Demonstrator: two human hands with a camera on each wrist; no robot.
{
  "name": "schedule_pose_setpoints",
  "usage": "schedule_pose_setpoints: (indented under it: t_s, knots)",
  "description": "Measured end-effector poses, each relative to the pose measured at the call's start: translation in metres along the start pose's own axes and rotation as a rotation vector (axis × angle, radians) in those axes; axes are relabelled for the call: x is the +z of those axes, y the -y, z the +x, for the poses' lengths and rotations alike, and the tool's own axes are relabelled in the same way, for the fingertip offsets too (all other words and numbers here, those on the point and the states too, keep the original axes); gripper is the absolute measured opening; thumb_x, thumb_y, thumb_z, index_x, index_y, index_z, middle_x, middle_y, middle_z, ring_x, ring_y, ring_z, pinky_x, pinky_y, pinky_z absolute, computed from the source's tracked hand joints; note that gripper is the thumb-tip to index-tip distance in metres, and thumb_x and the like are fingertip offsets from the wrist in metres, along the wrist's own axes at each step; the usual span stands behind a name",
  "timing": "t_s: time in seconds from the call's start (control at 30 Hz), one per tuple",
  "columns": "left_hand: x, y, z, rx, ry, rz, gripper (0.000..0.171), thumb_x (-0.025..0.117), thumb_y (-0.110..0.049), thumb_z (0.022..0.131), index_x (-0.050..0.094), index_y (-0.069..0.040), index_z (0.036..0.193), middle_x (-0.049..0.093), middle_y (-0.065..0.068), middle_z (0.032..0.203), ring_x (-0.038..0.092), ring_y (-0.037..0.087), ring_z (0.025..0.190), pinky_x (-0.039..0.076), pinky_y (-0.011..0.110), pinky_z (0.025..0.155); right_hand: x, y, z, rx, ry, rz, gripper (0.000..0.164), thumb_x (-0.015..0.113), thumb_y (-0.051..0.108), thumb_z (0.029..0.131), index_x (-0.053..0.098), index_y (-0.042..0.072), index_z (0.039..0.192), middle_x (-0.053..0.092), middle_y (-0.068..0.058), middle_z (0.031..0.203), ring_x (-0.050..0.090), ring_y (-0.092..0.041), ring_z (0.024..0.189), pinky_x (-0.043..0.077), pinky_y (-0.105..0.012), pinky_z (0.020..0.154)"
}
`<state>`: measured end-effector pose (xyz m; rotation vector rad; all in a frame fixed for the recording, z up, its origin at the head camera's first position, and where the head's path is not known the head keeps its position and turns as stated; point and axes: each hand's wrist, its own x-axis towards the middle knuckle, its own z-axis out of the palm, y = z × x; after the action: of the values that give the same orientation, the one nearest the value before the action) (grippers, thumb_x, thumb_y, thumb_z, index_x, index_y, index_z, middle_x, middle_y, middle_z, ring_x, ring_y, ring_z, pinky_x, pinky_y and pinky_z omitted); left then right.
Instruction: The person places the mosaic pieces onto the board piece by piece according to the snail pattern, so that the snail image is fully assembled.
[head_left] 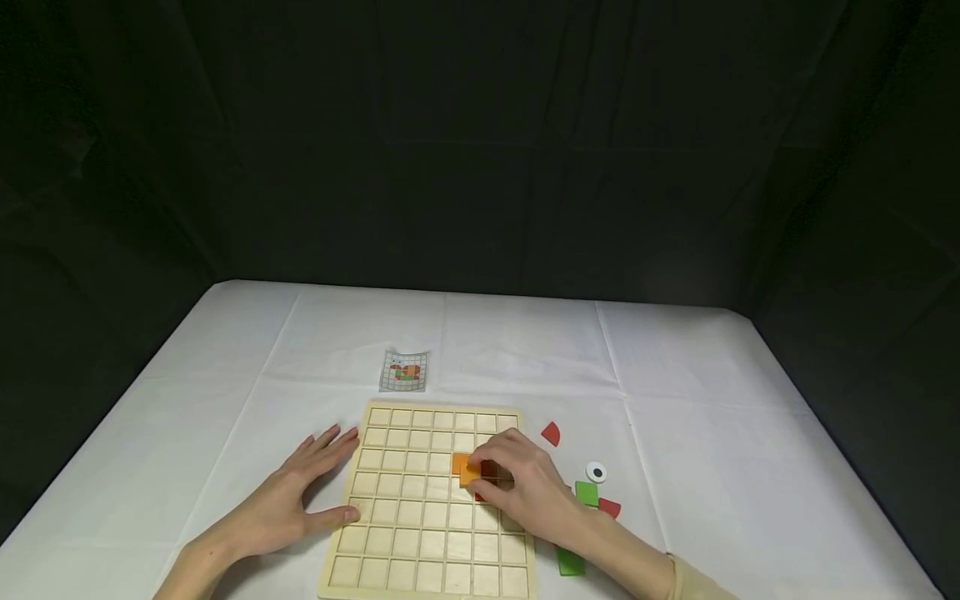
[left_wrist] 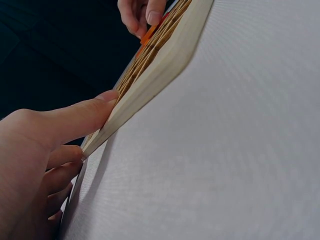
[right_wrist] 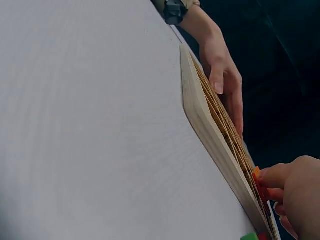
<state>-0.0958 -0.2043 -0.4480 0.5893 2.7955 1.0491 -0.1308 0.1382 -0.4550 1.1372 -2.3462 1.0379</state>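
Someone's right hand is pinching an orange square tile between thumb and fingers over the right half of a pale wooden grid board. Another orange tile is lying in the grid just behind it, and red pieces are showing partly from under the fingers. On the opposite side, the left hand is spreading its fingers loosely, its thumb resting on the board's left rim and its fingertips lying along that edge. Beyond the board's far edge, a small gridded card is displaying a coloured figure. To the board's right, a red quarter-circle, a white disc with a black dot, a green square and a red wedge are lying on the white-covered table; a green piece is sitting nearer the person, partly hidden by the right forearm.
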Motion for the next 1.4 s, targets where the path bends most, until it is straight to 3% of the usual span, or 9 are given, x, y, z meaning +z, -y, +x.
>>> schedule_pose_setpoints:
  t_s: [0.1,0.2,0.3,0.5,0.7,0.93,1.1,1.23,1.4]
  knots:
    - [-0.001,-0.001,0.000,-0.021,0.008,-0.007,0.091,0.076,-0.057,0.080,0.043,-0.014,0.152,0.033,-0.006,0.162,0.017,0.029,0.154,-0.005,0.008,0.119,0.001,0.003,0.000,-0.016,-0.005,0.004,0.023,0.085,0.015,0.080,0.072,0.013,0.099,0.072,0.007,0.095,0.061,-0.009,0.094,0.054,-0.017,0.080]
    - [-0.001,-0.002,-0.001,-0.021,0.006,-0.007,0.090,0.076,-0.057,0.080,0.043,-0.014,0.152,0.033,-0.004,0.162,0.017,0.031,0.154,0.004,0.034,0.128,0.004,0.006,-0.001,-0.026,0.000,0.010,0.023,0.085,0.014,0.080,0.072,0.013,0.099,0.072,0.007,0.094,0.061,-0.010,0.095,0.054,-0.018,0.081]
    - [-0.002,-0.003,-0.001,-0.030,0.003,-0.010,0.090,0.075,-0.057,0.080,0.043,-0.015,0.152,0.033,-0.005,0.162,0.017,0.030,0.154,0.011,0.052,0.125,0.006,0.008,-0.001,-0.025,0.011,0.021,0.022,0.084,0.013,0.081,0.072,0.013,0.098,0.072,0.007,0.094,0.060,-0.010,0.095,0.054,-0.018,0.082]
    - [-0.002,-0.002,-0.003,-0.007,-0.010,-0.007,0.088,0.075,-0.056,0.081,0.043,-0.015,0.152,0.034,-0.003,0.162,0.018,0.032,0.153,0.009,0.044,0.127,0.010,0.011,-0.002,-0.027,-0.007,0.035,0.017,0.079,0.003,0.081,0.073,0.013,0.094,0.072,0.008,0.091,0.060,-0.008,0.091,0.053,-0.014,0.078]
    - [-0.003,-0.001,-0.004,-0.016,-0.002,-0.005,0.090,0.076,-0.056,0.080,0.043,-0.014,0.152,0.033,-0.004,0.162,0.017,0.029,0.154,0.000,0.021,0.126,0.012,0.012,-0.001,-0.021,-0.025,0.048,0.017,0.079,0.003,0.082,0.073,0.013,0.094,0.072,0.007,0.090,0.060,-0.009,0.089,0.053,-0.013,0.077]
    - [-0.003,-0.001,-0.002,-0.006,0.001,-0.021,0.089,0.075,-0.056,0.081,0.043,-0.014,0.152,0.033,-0.004,0.162,0.017,0.031,0.154,0.008,0.047,0.126,0.004,0.006,-0.007,0.013,-0.070,0.040,0.022,0.081,0.001,0.080,0.073,0.012,0.097,0.072,0.006,0.093,0.060,-0.009,0.092,0.056,-0.016,0.074]
    - [-0.003,-0.003,-0.001,0.014,-0.010,-0.007,0.088,0.075,-0.056,0.082,0.043,-0.015,0.152,0.034,-0.003,0.162,0.019,0.031,0.154,0.012,0.052,0.124,-0.010,-0.003,-0.018,0.074,-0.104,-0.015,0.025,0.083,0.001,0.077,0.073,0.013,0.097,0.072,0.007,0.096,0.062,-0.009,0.093,0.055,-0.017,0.073]
    - [-0.004,-0.005,0.001,0.016,-0.004,-0.007,0.087,0.075,-0.056,0.082,0.043,-0.014,0.152,0.034,-0.003,0.162,0.019,0.030,0.154,0.012,0.054,0.124,-0.024,-0.008,-0.029,0.140,-0.091,-0.039,0.025,0.083,0.005,0.079,0.073,0.016,0.099,0.071,0.010,0.098,0.061,-0.007,0.097,0.055,-0.015,0.081]
    - [-0.004,-0.005,0.001,-0.002,0.004,-0.013,0.089,0.076,-0.056,0.081,0.043,-0.014,0.152,0.033,-0.003,0.162,0.017,0.031,0.154,0.010,0.050,0.126,-0.042,-0.013,-0.042,0.141,-0.092,-0.005,0.029,0.083,0.002,0.078,0.073,0.016,0.102,0.071,0.008,0.100,0.060,-0.008,0.099,0.053,-0.012,0.085]
